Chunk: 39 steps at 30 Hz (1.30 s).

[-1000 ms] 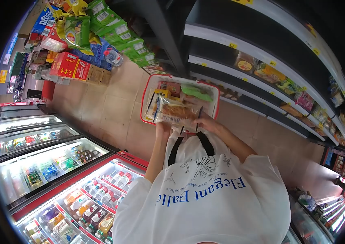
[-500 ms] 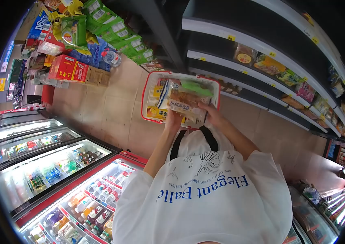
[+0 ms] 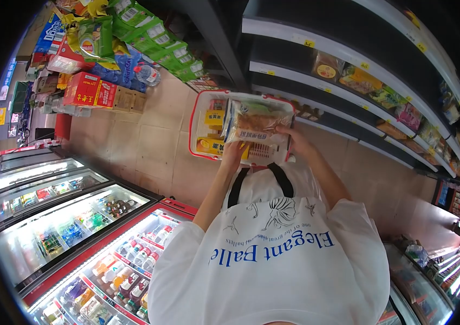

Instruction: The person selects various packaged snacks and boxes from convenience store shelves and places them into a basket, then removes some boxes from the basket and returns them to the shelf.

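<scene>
A clear plastic package of brown food [image 3: 258, 120] is held between my two hands, over the right part of a white basket with a red rim [image 3: 193, 125]. My left hand [image 3: 234, 151] grips the package's lower left edge. At its right edge, my right hand [image 3: 294, 136] has its fingers closed on it. Yellow boxes [image 3: 210, 145] and a small reddish pack [image 3: 217, 104] lie in the left part of the basket. The package covers much of the basket's right side.
Shelves with packaged food [image 3: 360, 81] rise at the upper right. Lit coolers of bottles [image 3: 127, 265] stand at the lower left. Green snack bags [image 3: 159, 43] hang at the top, near red cartons [image 3: 83, 89]. Tiled floor [image 3: 154, 146] shows left of the basket.
The package has moved up and to the right over the basket, together with both hands. It now covers the green item and uncovers yellow boxes at the left.
</scene>
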Each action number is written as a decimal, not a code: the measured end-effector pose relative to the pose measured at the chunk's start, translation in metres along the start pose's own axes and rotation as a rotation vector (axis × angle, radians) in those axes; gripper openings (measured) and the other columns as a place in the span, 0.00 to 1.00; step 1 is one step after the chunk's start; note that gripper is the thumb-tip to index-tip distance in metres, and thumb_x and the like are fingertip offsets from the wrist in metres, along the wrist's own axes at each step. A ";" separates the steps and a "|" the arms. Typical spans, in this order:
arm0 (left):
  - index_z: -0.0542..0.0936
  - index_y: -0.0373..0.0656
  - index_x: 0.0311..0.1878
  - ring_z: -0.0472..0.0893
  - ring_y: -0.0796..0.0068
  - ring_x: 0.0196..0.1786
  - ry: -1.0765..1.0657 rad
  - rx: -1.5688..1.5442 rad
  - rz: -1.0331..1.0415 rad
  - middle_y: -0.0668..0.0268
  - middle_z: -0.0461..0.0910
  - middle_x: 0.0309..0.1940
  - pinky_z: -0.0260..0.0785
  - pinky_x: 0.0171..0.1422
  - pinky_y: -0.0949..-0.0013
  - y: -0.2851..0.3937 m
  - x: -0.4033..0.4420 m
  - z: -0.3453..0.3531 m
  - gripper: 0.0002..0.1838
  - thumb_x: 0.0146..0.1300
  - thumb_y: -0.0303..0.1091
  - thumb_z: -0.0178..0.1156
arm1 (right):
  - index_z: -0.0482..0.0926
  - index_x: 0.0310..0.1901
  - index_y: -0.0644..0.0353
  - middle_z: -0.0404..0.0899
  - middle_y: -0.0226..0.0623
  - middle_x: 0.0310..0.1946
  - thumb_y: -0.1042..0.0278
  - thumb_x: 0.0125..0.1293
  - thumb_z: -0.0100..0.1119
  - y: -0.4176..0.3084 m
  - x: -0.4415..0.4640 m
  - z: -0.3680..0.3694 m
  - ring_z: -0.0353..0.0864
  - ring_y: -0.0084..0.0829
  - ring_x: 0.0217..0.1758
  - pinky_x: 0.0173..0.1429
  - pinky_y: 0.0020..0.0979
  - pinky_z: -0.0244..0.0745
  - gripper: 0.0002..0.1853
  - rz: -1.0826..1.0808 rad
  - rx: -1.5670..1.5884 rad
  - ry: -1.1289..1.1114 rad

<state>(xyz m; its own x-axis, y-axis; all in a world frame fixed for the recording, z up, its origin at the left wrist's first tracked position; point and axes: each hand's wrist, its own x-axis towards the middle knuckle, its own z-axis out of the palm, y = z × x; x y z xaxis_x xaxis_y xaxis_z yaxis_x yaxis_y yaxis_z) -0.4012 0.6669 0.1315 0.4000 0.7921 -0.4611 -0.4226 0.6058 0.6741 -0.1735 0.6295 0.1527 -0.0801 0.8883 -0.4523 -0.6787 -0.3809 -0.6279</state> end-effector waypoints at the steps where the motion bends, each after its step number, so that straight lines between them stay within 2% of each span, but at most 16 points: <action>1: 0.64 0.40 0.56 0.69 0.68 0.55 -0.001 0.000 -0.003 0.62 0.69 0.51 0.62 0.61 0.61 0.002 -0.001 0.003 0.18 0.62 0.31 0.48 | 0.71 0.47 0.62 0.76 0.35 0.42 0.73 0.49 0.64 0.000 -0.001 -0.001 0.76 0.26 0.44 0.48 0.28 0.72 0.21 0.000 0.001 0.003; 4: 0.64 0.40 0.56 0.69 0.67 0.55 0.010 0.052 -0.012 0.63 0.69 0.52 0.61 0.61 0.60 0.000 0.002 0.002 0.18 0.64 0.33 0.46 | 0.71 0.48 0.62 0.76 0.35 0.43 0.73 0.49 0.64 0.000 -0.003 -0.005 0.75 0.27 0.45 0.49 0.28 0.71 0.23 -0.008 0.004 0.014; 6: 0.62 0.43 0.58 0.69 0.66 0.55 -0.030 -0.078 0.020 0.63 0.69 0.52 0.61 0.61 0.59 -0.004 0.008 -0.006 0.20 0.65 0.39 0.44 | 0.70 0.49 0.60 0.75 0.35 0.44 0.73 0.49 0.64 0.000 -0.004 -0.009 0.74 0.27 0.47 0.50 0.28 0.71 0.23 0.009 0.007 0.064; 7: 0.62 0.43 0.58 0.69 0.66 0.55 -0.031 -0.077 0.015 0.63 0.69 0.52 0.61 0.61 0.59 -0.003 0.008 -0.004 0.20 0.65 0.39 0.44 | 0.70 0.49 0.60 0.75 0.35 0.44 0.73 0.49 0.64 0.001 -0.005 -0.010 0.74 0.27 0.47 0.50 0.28 0.71 0.23 0.008 0.010 0.069; 9: 0.61 0.46 0.59 0.69 0.66 0.55 0.093 -0.174 -0.053 0.63 0.69 0.52 0.61 0.62 0.59 0.000 0.007 0.001 0.23 0.65 0.46 0.42 | 0.70 0.50 0.60 0.75 0.35 0.45 0.73 0.50 0.63 0.002 -0.005 -0.013 0.74 0.28 0.47 0.51 0.28 0.71 0.24 0.025 -0.006 0.086; 12: 0.62 0.49 0.58 0.69 0.66 0.54 0.186 -0.159 -0.051 0.65 0.69 0.51 0.61 0.61 0.60 0.001 0.010 0.001 0.24 0.64 0.50 0.44 | 0.69 0.52 0.60 0.75 0.35 0.45 0.72 0.50 0.63 0.006 -0.005 -0.019 0.74 0.27 0.48 0.52 0.28 0.70 0.25 0.069 -0.010 0.118; 18: 0.63 0.48 0.55 0.70 0.65 0.52 0.131 -0.142 -0.116 0.63 0.70 0.49 0.63 0.60 0.61 -0.004 0.013 -0.011 0.23 0.62 0.50 0.46 | 0.71 0.49 0.61 0.75 0.36 0.45 0.69 0.50 0.63 0.013 -0.011 -0.020 0.76 0.28 0.45 0.48 0.30 0.73 0.23 -0.047 -0.044 0.152; 22: 0.63 0.47 0.56 0.70 0.63 0.53 0.089 -0.134 -0.147 0.61 0.68 0.51 0.63 0.60 0.62 -0.008 0.015 -0.016 0.23 0.62 0.49 0.48 | 0.72 0.48 0.62 0.76 0.37 0.43 0.69 0.50 0.64 0.022 -0.006 -0.033 0.77 0.28 0.43 0.45 0.30 0.73 0.22 -0.027 -0.083 0.192; 25: 0.62 0.47 0.58 0.69 0.61 0.55 0.198 -0.199 -0.226 0.59 0.65 0.53 0.63 0.59 0.62 -0.014 0.020 -0.024 0.25 0.61 0.47 0.49 | 0.71 0.48 0.62 0.76 0.37 0.42 0.68 0.48 0.65 0.025 -0.003 -0.039 0.76 0.27 0.44 0.43 0.28 0.73 0.23 -0.071 -0.119 0.226; 27: 0.60 0.47 0.60 0.67 0.62 0.58 0.250 -0.184 -0.177 0.58 0.62 0.56 0.61 0.60 0.63 -0.015 0.021 -0.031 0.26 0.60 0.45 0.50 | 0.71 0.49 0.61 0.74 0.34 0.44 0.63 0.49 0.65 0.021 -0.005 -0.039 0.73 0.25 0.47 0.49 0.26 0.67 0.25 -0.026 -0.226 0.383; 28: 0.60 0.47 0.60 0.67 0.62 0.58 0.252 -0.186 -0.178 0.58 0.62 0.56 0.61 0.60 0.63 -0.015 0.021 -0.033 0.26 0.60 0.45 0.50 | 0.71 0.49 0.61 0.74 0.34 0.44 0.63 0.49 0.65 0.021 -0.004 -0.041 0.73 0.25 0.47 0.49 0.26 0.67 0.25 -0.023 -0.227 0.383; 30: 0.59 0.45 0.61 0.65 0.66 0.59 0.267 -0.175 -0.093 0.59 0.63 0.56 0.60 0.60 0.65 -0.012 0.021 -0.037 0.26 0.62 0.43 0.49 | 0.72 0.47 0.61 0.76 0.34 0.40 0.64 0.46 0.66 0.024 0.002 -0.051 0.76 0.24 0.41 0.43 0.23 0.69 0.25 -0.142 -0.496 0.494; 31: 0.59 0.45 0.61 0.65 0.66 0.59 0.270 -0.177 -0.092 0.59 0.63 0.56 0.60 0.60 0.65 -0.011 0.021 -0.039 0.26 0.62 0.43 0.49 | 0.72 0.47 0.61 0.76 0.34 0.40 0.64 0.46 0.66 0.032 0.007 -0.063 0.76 0.24 0.41 0.43 0.23 0.69 0.25 -0.140 -0.498 0.492; 33: 0.59 0.45 0.62 0.64 0.67 0.61 0.275 -0.179 -0.098 0.61 0.63 0.58 0.59 0.60 0.67 -0.010 0.021 -0.044 0.26 0.63 0.42 0.47 | 0.75 0.42 0.60 0.78 0.33 0.33 0.64 0.44 0.67 0.038 0.014 -0.073 0.77 0.24 0.33 0.36 0.23 0.70 0.21 -0.232 -0.589 0.409; 37: 0.61 0.45 0.61 0.64 0.69 0.62 0.255 -0.203 -0.113 0.63 0.62 0.59 0.59 0.59 0.69 -0.010 0.018 -0.053 0.24 0.63 0.41 0.46 | 0.77 0.37 0.61 0.78 0.31 0.29 0.65 0.43 0.69 0.045 0.010 -0.068 0.76 0.24 0.28 0.31 0.25 0.70 0.18 -0.089 -0.721 0.436; 39: 0.64 0.45 0.60 0.64 0.71 0.61 0.247 -0.196 -0.118 0.65 0.63 0.59 0.59 0.59 0.70 -0.008 0.016 -0.055 0.22 0.63 0.41 0.46 | 0.78 0.29 0.62 0.77 0.32 0.24 0.58 0.44 0.68 0.066 0.021 -0.078 0.76 0.24 0.26 0.29 0.27 0.70 0.16 -0.073 -0.988 0.488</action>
<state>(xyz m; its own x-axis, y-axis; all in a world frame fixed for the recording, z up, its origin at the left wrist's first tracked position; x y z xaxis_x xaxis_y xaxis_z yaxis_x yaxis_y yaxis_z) -0.4363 0.6788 0.0872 0.2562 0.6950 -0.6718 -0.5433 0.6784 0.4946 -0.1628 0.6028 0.0527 0.3804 0.8031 -0.4586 0.2300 -0.5625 -0.7942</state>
